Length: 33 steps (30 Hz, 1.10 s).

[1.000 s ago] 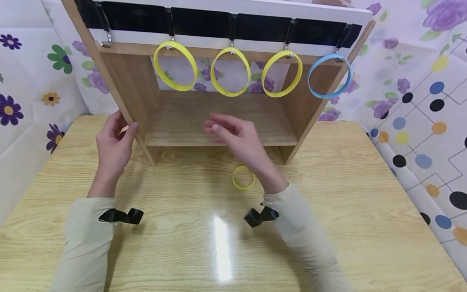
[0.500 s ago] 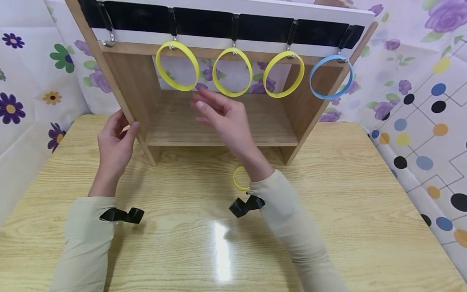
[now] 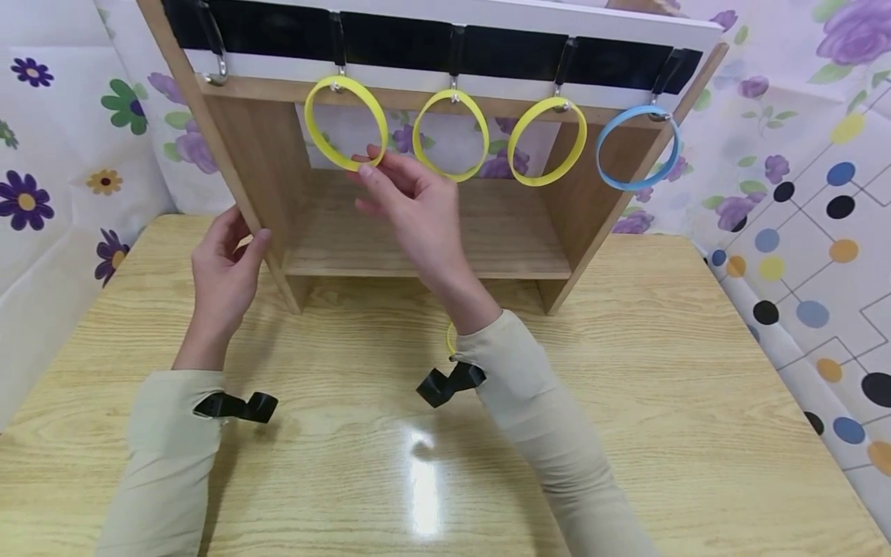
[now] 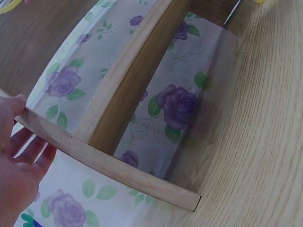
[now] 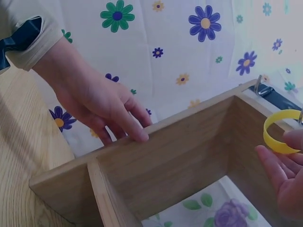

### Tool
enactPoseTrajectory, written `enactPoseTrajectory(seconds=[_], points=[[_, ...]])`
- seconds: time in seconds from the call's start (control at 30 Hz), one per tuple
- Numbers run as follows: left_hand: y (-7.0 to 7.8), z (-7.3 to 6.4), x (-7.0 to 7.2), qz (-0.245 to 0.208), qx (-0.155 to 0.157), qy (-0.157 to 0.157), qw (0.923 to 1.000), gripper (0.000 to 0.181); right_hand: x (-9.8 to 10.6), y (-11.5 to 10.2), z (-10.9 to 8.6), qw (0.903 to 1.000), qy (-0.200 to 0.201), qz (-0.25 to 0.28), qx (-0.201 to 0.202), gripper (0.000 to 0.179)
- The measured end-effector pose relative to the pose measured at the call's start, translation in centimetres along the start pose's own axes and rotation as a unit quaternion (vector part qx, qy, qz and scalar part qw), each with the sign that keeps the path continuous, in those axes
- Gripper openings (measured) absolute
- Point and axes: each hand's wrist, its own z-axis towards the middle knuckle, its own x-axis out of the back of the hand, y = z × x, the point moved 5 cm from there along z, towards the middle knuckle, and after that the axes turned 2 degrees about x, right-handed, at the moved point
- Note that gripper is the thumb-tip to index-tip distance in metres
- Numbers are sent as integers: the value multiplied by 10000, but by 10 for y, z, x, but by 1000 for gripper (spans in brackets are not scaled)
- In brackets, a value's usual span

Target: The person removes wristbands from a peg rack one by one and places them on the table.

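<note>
A wooden shelf unit stands on the table, its left side panel [image 3: 221,158] gripped by my left hand [image 3: 226,275]; the thumb lies on the inner face and the fingers are outside, as the left wrist view shows. My right hand [image 3: 425,213] pinches the lower edge of the leftmost yellow ring [image 3: 308,117], which still hangs from its hook. In the right wrist view that yellow ring [image 5: 268,135] is partly covered by the thumb. To its right hang two more yellow rings and a light blue ring [image 3: 602,147].
A metal hook [image 3: 220,73] at the rail's left end bears no ring. Another yellow ring [image 3: 450,338] lies on the wood-grain table [image 3: 334,433], mostly hidden behind my right forearm. Patterned sheets [image 3: 800,255] surround the table.
My right hand has moved up and left from the middle of the shelf to the leftmost yellow ring and now pinches it. The left hand stays on the side panel.
</note>
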Motion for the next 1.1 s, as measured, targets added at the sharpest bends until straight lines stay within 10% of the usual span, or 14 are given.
enactPoseTrajectory(seconds=[0.77, 1.1], points=[[0, 0, 1, -87, 15, 87, 9999, 41, -12, -19, -1, 9969, -32, 781, 71, 21], [0, 0, -1, -97, 26, 42, 9999, 41, -18, -29, -5, 9963, -633, 481, 332, 23]])
